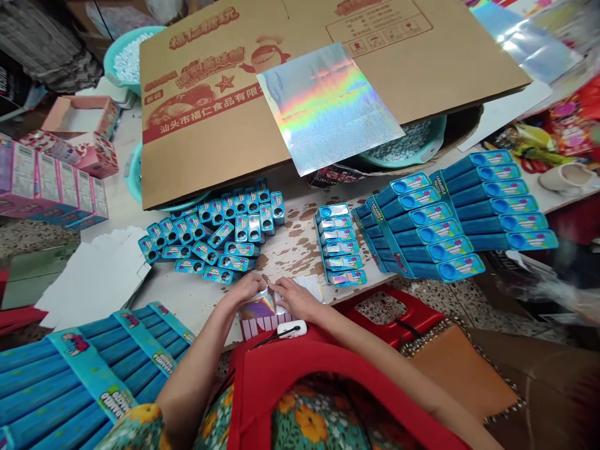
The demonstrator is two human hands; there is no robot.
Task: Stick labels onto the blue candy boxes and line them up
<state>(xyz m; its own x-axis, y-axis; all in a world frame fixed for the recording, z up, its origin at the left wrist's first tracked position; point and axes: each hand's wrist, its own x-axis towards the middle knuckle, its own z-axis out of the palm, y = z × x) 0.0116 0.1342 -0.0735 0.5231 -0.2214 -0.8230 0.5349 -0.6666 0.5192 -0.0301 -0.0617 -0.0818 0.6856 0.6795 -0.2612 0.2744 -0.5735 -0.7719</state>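
Both my hands are low in the head view, at the near edge of the bench, working on a small piece of rainbow film. The left hand has its fingertips together on the film's far edge, so I'd call that grip clamped on it. The right hand is right next to it, fingers curled over the film (can't tell from up here if that grip is really pinching or only resting). Some pink-and-white striped stuff shows on the near side of the film. Just past the left hand I've got a bunch of small blue boxes with round holes, and beyond the right one a neat row of blue packs. Farther out, a big holographic sheet lies across printed cardboard.
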